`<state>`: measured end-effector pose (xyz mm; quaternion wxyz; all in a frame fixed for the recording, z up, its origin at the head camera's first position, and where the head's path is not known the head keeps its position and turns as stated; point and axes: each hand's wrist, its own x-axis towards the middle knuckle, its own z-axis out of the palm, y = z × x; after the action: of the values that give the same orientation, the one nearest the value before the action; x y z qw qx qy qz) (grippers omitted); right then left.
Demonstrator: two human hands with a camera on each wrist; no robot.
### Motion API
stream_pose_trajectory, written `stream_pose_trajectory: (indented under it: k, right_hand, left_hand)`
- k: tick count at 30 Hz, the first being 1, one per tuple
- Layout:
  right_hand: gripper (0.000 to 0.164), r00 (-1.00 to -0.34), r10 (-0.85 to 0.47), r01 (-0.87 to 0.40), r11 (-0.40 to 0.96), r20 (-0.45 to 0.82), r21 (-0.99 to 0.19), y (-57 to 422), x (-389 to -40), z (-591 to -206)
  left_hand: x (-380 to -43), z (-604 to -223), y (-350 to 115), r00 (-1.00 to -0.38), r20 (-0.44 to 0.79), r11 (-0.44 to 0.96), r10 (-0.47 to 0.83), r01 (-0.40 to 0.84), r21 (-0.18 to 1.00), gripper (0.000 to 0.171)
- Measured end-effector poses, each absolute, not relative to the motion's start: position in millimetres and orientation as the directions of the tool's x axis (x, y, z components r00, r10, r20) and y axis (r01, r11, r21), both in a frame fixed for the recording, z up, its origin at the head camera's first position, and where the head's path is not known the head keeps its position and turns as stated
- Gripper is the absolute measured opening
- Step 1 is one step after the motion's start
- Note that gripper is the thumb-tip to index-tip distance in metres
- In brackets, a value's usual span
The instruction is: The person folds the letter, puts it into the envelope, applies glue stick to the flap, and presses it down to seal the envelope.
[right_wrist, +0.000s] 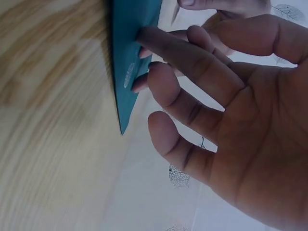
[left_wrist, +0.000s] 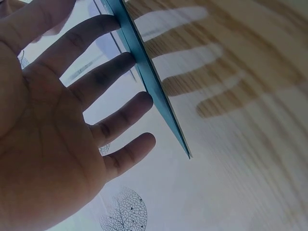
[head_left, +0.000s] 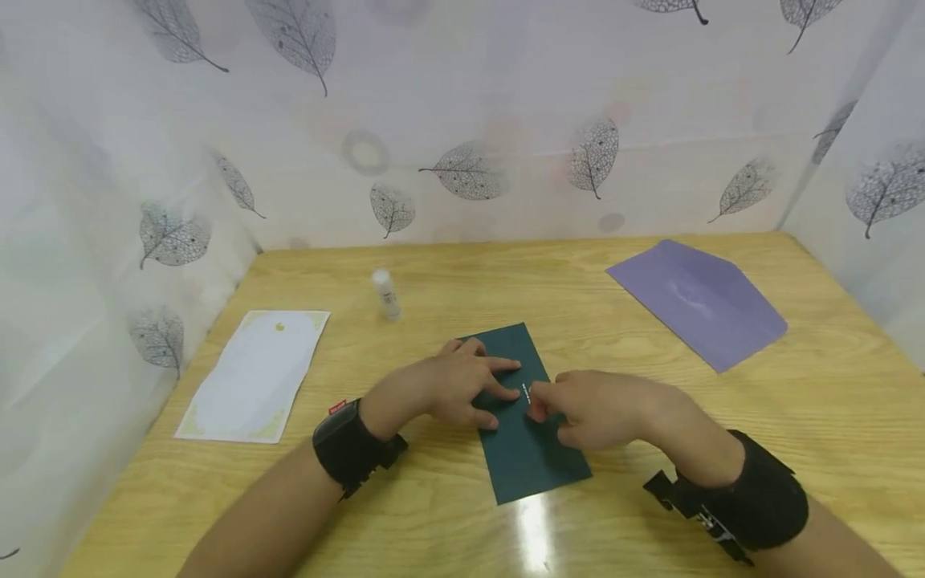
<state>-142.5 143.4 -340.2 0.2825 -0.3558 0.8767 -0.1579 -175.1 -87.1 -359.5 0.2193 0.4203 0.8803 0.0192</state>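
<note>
A dark green card [head_left: 535,457] with small white print near its middle lies flat on the wooden table, slightly turned. My left hand [head_left: 462,384] rests over its left side, fingers spread and fingertips on the surface. In the left wrist view, several fingertips of the left hand [left_wrist: 72,106] meet the card [left_wrist: 159,96], whose edge looks layered. From the right, my right hand [head_left: 603,408] reaches in beside the print. The right wrist view has one extended finger of the right hand [right_wrist: 240,110] touching the card [right_wrist: 130,43], the other fingers loosely bent above it.
A purple envelope [head_left: 694,297] with its flap unfolded lies at the back right. Towards the left is a white sheet [head_left: 253,377] with gold corner patterns. A small white capped tube [head_left: 386,294] lies behind the left hand. Leaf-print curtain [head_left: 470,96] borders the table's back and sides.
</note>
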Motion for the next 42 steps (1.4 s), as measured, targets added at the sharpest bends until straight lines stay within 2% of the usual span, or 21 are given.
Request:
stream_pose_trajectory:
  k: [5,12,19,23,27,31,35,38,42]
  right_hand:
    - [0.018,-0.569,-0.739,-0.558,0.669,-0.361,-0.491,143.1,-142.2,-340.0]
    - [0.018,-0.613,-0.692,-0.508,0.715,-0.382,-0.480,147.2,-147.4,-336.1]
    - [0.017,-0.634,-0.689,-0.516,0.715,-0.351,-0.471,151.9,-151.4,-341.9]
    - [0.017,-0.649,-0.683,-0.518,0.720,-0.336,-0.463,150.4,-150.2,-344.8]
    - [0.019,-0.651,-0.675,-0.518,0.729,-0.346,-0.447,147.9,-149.9,-344.7]
    - [0.019,-0.648,-0.681,-0.531,0.725,-0.341,-0.440,147.2,-151.3,-343.5]
    - [0.022,-0.671,-0.664,-0.520,0.738,-0.329,-0.429,145.9,-151.2,-345.5]
    - [0.025,-0.691,-0.645,-0.509,0.755,-0.325,-0.414,145.8,-151.0,-347.2]
    - [0.028,-0.706,-0.625,-0.501,0.773,-0.332,-0.389,147.5,-151.6,-348.7]
  left_hand:
    - [-174.4,-358.9,-86.6,-0.551,-0.370,0.648,0.748,0.727,0.226,0.052]
    - [-174.5,-359.2,-85.7,-0.556,-0.372,0.652,0.743,0.726,0.217,0.051]
    - [-175.4,-358.6,-83.9,-0.549,-0.373,0.647,0.748,0.729,0.224,0.051]
    - [-168.1,-354.0,-79.7,-0.540,-0.386,0.619,0.748,0.777,0.114,0.053]
    - [-144.7,-342.9,-71.9,-0.513,-0.356,0.546,0.781,0.838,-0.010,0.052]
    - [-120.1,-335.1,-63.9,-0.479,-0.347,0.494,0.806,0.868,-0.050,0.048]
    - [-104.5,-335.3,-58.6,-0.460,-0.354,0.470,0.814,0.881,-0.064,0.040]
    - [-99.8,-337.0,-56.5,-0.466,-0.347,0.476,0.814,0.877,-0.061,0.039]
    - [-100.8,-339.8,-54.7,-0.479,-0.372,0.497,0.795,0.866,-0.052,0.046]
